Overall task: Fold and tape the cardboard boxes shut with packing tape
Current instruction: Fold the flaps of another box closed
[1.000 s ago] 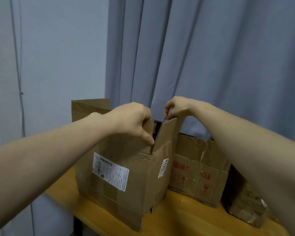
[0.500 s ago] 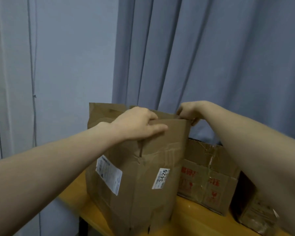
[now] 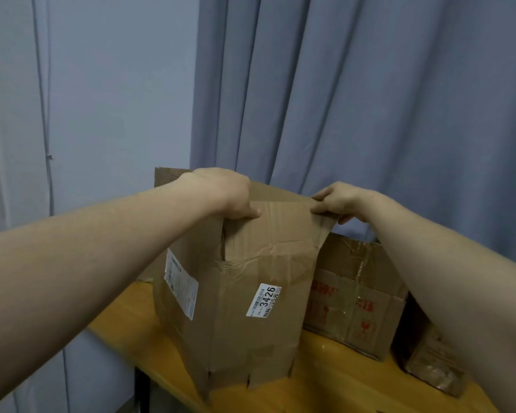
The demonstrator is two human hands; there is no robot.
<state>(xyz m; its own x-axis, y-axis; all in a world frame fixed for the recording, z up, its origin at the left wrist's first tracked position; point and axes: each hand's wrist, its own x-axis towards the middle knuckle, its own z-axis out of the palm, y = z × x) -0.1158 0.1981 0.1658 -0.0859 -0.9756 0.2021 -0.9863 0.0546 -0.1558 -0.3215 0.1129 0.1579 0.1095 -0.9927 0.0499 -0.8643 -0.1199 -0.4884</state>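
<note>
On the desk (image 3: 340, 386), front-left: tall box (image 3: 245, 329) stands upright near the desk's front edge, top flaps raised.

Left hand (image 3: 230, 195) is curled over the top edge of the near flap (image 3: 280, 231) at its left corner. Thumb is on the outer face, fingers hidden behind the cardboard.

Right hand (image 3: 337, 201) pinches the same flap's top right corner, thumb in front, fingers curled behind.

Rear flap (image 3: 167, 177) sticks up behind the left wrist.

Counts:
- Boxes: three. The held one, the red-print box (image 3: 355, 308) just beside it on the right, and a third box (image 3: 429, 365) further right, partly hidden by the right forearm.
- Labels on the tall box: two. A shipping label (image 3: 181, 287) on the left face and a sticker (image 3: 264, 299) reading 3426 on the front face.

Curtain (image 3: 370, 99) hangs behind.
</note>
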